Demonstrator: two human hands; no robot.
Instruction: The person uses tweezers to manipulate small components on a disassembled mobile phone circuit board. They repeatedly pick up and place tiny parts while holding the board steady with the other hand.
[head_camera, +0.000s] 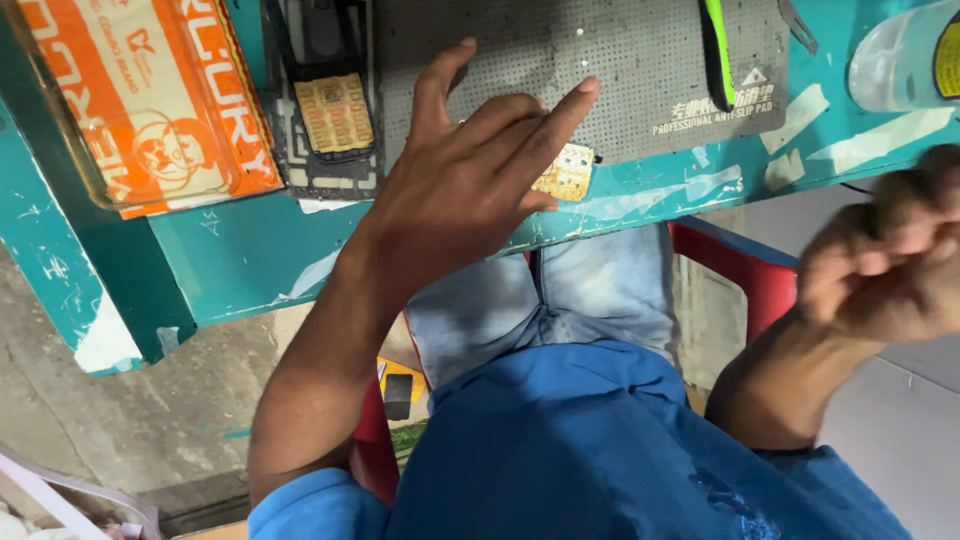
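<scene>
**Q:** Under the left hand (460, 185), what is there?

**A:** A small yellow keypad board (567, 172), squarish, with pale dots in rows. It lies at the near edge of the grey mat (620, 70), where the mat meets the teal bench (250, 250). The palm hides its left part, so its full outline cannot be made out. The hand rests over it, fingers spread and loose, forefinger stretched out along the mat; whether any finger presses the board cannot be told.

**Q:** And the right hand (890, 255)?

**A:** It is off the bench, raised at the right edge, blurred and partly cut off. The fingers are curled in; whether they hold anything cannot be told.

**Q:** What lies around the board?

**A:** To its left, a dark phone frame (322, 100) with a second yellow keypad in it; its top is cut off. Farther left, an orange carton (150, 100), also cropped. On the mat's far right, a black and green tool (716, 50), only partly in view. At the top right corner, a clear bottle (900, 55), cropped. Below the bench, jeans, a blue shirt (580, 450) and a red chair (740, 270).
</scene>
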